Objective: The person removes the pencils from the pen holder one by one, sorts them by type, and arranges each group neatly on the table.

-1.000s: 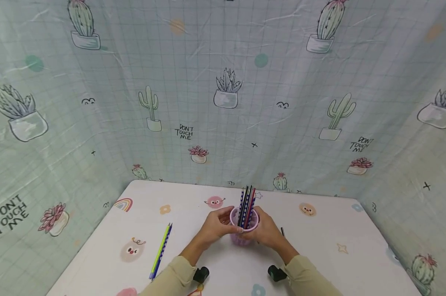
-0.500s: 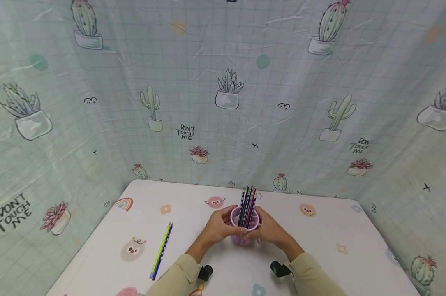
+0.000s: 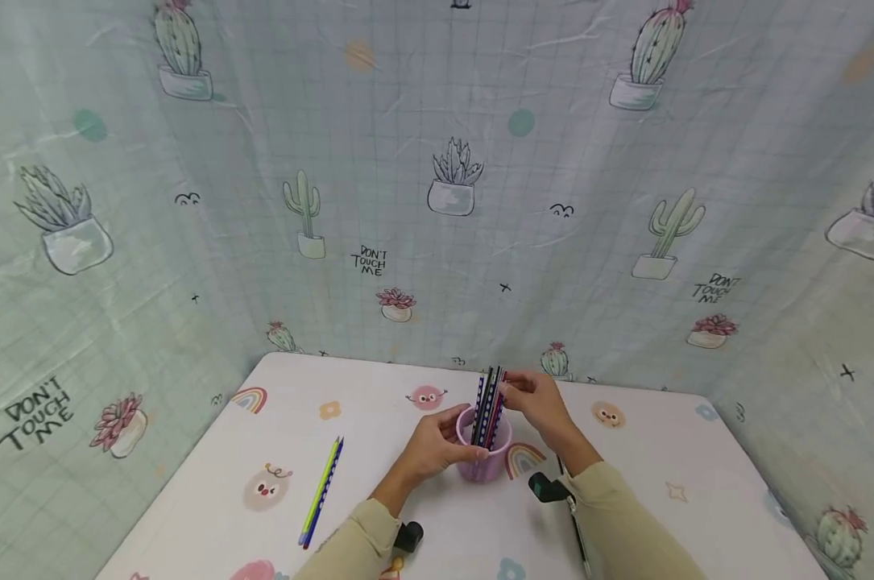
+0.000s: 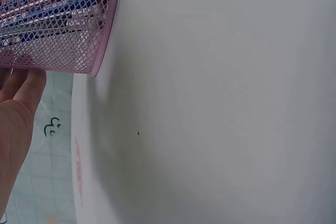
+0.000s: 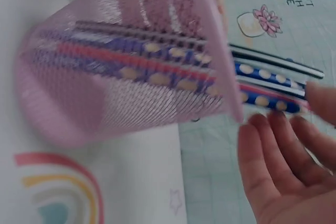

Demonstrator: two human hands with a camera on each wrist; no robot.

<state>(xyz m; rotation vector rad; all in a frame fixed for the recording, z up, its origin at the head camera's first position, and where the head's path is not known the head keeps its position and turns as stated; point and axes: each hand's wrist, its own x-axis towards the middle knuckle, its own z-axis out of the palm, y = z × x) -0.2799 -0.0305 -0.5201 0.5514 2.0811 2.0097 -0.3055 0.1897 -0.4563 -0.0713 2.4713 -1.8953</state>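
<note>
A pink mesh pencil cup (image 3: pixel 483 469) stands at the middle of the table, with several pencils (image 3: pixel 487 407) leaning in it. Some are blue with pale dots, others black, one red. My left hand (image 3: pixel 431 443) grips the cup from the left, thumb at the near rim; its fingers (image 4: pixel 32 85) show beside the mesh in the left wrist view. At the pencils' upper ends is my right hand (image 3: pixel 541 407), thumb and forefinger pinching at the tops. In the right wrist view the thumb covers some ends, so which pencils it holds is partly hidden.
A yellow-green pencil (image 3: pixel 319 491) and a blue dotted pencil (image 3: pixel 325 491) lie side by side at the left. A thin dark pen-like stick (image 3: pixel 578 536) lies partly under the right forearm. A cactus-print curtain (image 3: pixel 408 161) encloses the printed white table (image 3: pixel 625 483).
My right hand has left the cup's right side and moved up to the pencil tops. The left hand still holds the cup. The dark stick by the right sleeve shows more.
</note>
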